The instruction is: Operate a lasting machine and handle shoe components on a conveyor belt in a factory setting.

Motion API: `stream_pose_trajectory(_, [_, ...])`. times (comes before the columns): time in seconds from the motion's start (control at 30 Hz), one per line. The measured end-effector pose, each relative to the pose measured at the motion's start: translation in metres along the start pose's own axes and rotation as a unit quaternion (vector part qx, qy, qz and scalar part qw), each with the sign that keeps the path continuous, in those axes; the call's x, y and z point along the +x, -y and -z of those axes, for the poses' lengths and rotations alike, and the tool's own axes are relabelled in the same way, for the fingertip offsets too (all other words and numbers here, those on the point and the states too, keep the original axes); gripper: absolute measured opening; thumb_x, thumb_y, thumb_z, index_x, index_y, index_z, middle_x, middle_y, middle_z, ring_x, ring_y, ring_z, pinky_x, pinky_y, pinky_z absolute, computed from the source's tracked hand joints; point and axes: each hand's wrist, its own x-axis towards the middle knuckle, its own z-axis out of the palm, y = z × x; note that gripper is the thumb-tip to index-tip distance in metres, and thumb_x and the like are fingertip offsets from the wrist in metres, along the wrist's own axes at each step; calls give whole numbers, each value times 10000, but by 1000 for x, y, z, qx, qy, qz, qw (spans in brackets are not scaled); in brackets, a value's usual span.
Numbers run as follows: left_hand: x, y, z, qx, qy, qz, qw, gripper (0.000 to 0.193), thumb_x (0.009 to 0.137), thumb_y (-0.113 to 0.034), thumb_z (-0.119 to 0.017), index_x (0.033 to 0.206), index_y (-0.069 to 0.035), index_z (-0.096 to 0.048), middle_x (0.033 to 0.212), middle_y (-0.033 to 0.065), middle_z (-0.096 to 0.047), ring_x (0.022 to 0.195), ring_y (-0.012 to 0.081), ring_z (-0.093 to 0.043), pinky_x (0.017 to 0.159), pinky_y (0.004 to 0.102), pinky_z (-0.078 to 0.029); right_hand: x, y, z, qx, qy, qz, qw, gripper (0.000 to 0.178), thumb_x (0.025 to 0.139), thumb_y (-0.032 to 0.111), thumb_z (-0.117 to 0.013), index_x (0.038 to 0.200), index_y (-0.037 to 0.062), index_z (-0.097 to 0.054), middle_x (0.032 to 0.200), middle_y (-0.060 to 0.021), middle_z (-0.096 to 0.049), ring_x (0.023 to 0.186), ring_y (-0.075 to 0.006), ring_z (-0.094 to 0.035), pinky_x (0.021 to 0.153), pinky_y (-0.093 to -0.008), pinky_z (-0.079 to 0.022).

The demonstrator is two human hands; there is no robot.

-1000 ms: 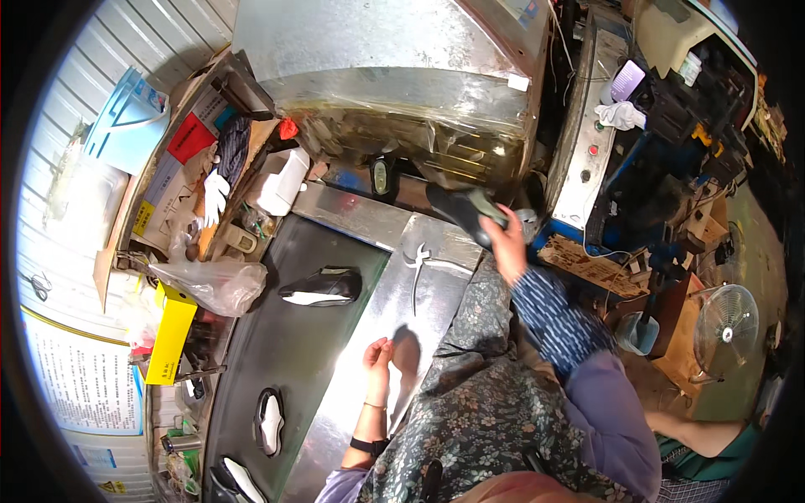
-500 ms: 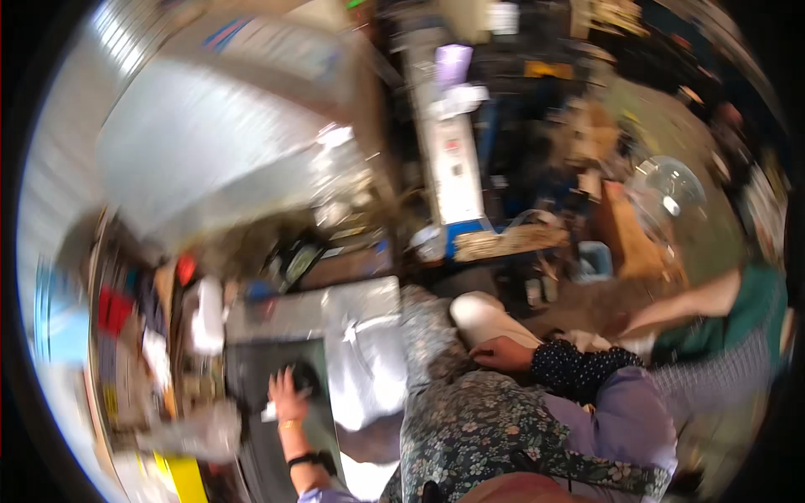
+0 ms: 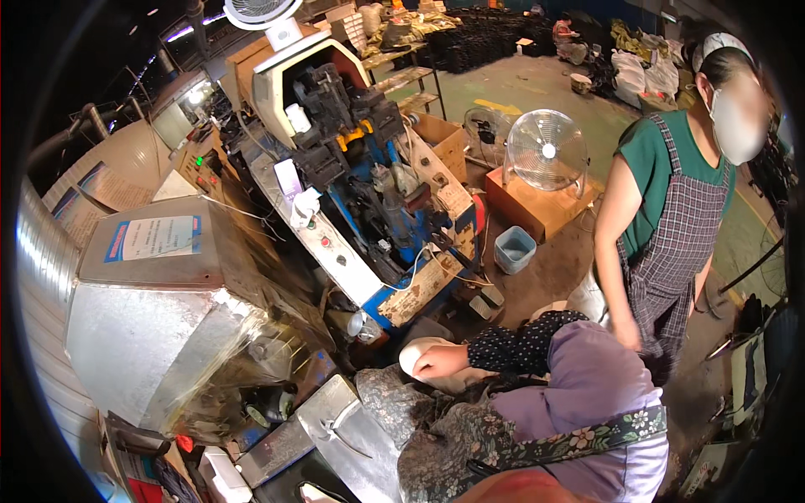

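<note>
Since the view swung up off the bench (image 3: 352,427), the right hand (image 3: 440,362) now curls closed round a pale shoe last (image 3: 417,352) at the lap; left hand's dropped out of sight.

Dark dotted sleeve (image 3: 524,345) on right arm; lilac sleeve cover (image 3: 587,377); grey floral apron (image 3: 436,436).

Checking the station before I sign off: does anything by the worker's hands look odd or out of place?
Nothing looks spilled or broken. The right hand grips a pale, rounded shoe-shaped form beside the blue and cream machine. The left hand is out of view. The dented silver metal hood merely looks worn.
</note>
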Motion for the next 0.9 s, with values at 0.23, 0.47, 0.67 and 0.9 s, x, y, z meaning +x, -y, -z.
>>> stream_pose_trajectory(0.23, [-66,-50,111,-298,-200,17,933,478,863,-395,-652,1104,16,-628,930,218,-673,814,390,-666,691,446,-521,97,123,-26,128,90,143,977,549,893,301,-667,1359,74,-484,1100,-187,-658,956,-287,-666,822,-363,-522])
stream_pose_trajectory(0.47, [-90,-191,151,-430,-238,-182,852,399,940,-253,-536,1116,98,-608,871,300,-643,779,456,-634,673,494,-495,99,155,-41,-57,-61,204,975,501,839,300,-669,1292,134,-535,1340,-108,-531,1101,-336,-570,892,-436,-502])
stream_pose_trajectory(0.67, [-92,-254,135,-461,-117,-201,856,516,913,-216,-562,1363,-1,-428,838,241,-678,693,450,-648,599,517,-511,68,96,-32,-79,-85,76,990,344,895,283,-605,1191,108,-582,1098,-132,-645,988,-345,-626,812,-435,-515])
stream_pose_trajectory(0.9, [-44,-263,132,-440,-219,-314,812,425,902,-315,-635,1224,-47,-556,1021,224,-652,866,413,-642,714,452,-526,96,76,-29,-105,-25,65,992,253,955,218,-520,1143,52,-558,885,-207,-673,774,-381,-664,660,-446,-530])
